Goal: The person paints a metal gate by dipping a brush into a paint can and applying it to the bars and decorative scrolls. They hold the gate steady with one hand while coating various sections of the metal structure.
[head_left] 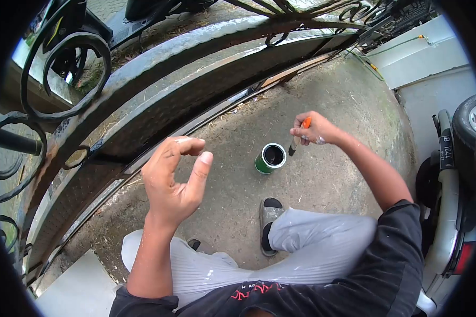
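R hand (pixel 314 128) grips bristle brush (pixel 293 146) nr cyl. tin (pixel 262 165)

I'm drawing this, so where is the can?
In the head view, the can stands on the ground just right of centre, beside the brush in the right hand.

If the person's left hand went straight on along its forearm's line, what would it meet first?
Probably the dark, arched metal gate; nothing appears to stand between it and the left hand, though one view leaves depth unclear.
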Motion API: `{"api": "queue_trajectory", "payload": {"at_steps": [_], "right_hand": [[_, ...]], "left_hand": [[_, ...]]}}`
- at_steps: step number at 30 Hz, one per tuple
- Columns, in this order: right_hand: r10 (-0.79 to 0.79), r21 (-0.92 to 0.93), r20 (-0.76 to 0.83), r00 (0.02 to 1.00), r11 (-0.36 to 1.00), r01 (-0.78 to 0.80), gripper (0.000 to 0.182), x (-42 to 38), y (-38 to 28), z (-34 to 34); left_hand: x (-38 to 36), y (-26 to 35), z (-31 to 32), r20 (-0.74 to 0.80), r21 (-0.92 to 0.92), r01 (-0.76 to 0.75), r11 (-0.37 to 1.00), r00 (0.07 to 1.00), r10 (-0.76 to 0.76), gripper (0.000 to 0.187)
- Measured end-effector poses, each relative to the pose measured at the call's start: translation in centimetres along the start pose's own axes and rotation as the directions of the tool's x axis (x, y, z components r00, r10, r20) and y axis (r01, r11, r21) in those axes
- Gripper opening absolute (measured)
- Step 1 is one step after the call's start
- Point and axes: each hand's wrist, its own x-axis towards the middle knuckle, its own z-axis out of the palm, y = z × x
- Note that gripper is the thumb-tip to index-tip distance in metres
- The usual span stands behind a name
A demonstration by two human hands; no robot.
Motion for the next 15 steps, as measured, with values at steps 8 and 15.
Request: {"api": "queue_trajectory", "payload": {"at_steps": [8, 15], "right_hand": [[0.118, 0.48, -0.289, 0.95, 0.876, 0.037, 0.02, 1.7, 10.7, 4.9], [0.093, 0.541, -0.288, 0.953, 0.837, 0.082, 0.012, 1.4, 12.4, 8.1]], "left_hand": [[1.8, -3.3, 4.1, -0.156, -0.183, 0.008, 0.983, 0.987, -0.036, 0.008], [3.0, 0.6, 7.2, -0.321, -0.351, -0.289, 0.891, 0.931, 0.175, 0.014]]}}
